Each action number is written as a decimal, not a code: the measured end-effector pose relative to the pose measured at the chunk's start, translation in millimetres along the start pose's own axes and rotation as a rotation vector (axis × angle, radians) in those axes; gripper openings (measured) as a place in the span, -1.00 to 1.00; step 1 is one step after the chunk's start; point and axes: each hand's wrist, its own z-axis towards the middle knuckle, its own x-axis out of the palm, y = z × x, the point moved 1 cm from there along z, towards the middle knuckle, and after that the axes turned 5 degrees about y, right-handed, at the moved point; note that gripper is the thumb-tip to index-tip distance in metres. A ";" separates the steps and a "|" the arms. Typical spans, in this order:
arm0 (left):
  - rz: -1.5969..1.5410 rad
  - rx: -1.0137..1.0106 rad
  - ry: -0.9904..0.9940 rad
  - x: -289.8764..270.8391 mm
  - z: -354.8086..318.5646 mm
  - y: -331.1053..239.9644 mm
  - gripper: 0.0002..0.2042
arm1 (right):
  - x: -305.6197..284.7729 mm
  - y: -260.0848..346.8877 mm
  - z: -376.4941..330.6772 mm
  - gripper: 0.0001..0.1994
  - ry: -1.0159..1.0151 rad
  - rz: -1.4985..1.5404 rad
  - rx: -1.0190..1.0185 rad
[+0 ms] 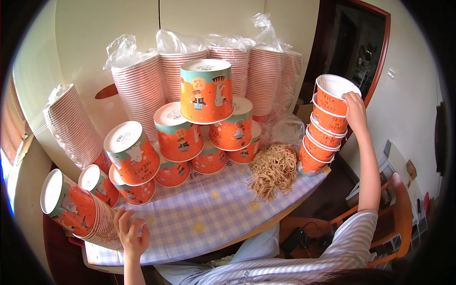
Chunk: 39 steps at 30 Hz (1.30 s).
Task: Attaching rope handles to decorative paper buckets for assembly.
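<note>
My right hand (356, 111) grips the rim of the top orange paper cup (328, 95), which stands mouth up on a tall, slightly leaning stack of orange paper cups (319, 149) at the table's right end. On the left, my left hand (130, 233) is open, its bent fingers apart and holding nothing. It is beside a nested stack of upside-down orange and green cups (78, 209); I cannot tell whether they touch. In the middle, more upside-down cups are piled like a pyramid, with one cup (206, 97) on top.
Tall plastic-wrapped cup stacks (140, 90) line the wall behind the pyramid. Another wrapped stack (73, 126) leans at the far left. Tangled tan shredded paper or string (273, 173) lies near the right stack. A checked cloth (204, 213) covers the table; a wooden chair (399, 218) stands at right.
</note>
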 end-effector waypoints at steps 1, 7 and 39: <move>-0.016 0.004 0.001 2.1 0.5 -1.4 -0.83 | -3.2 -0.4 0.7 -0.87 0.000 -0.001 -0.001; -0.100 0.037 0.007 12.9 10.1 -11.3 -0.82 | -23.4 7.9 -3.6 -0.83 -0.138 -0.181 -0.294; -1.414 -0.583 0.235 105.3 103.8 -72.1 -0.83 | -31.1 204.2 -103.3 -0.83 0.133 0.948 -0.752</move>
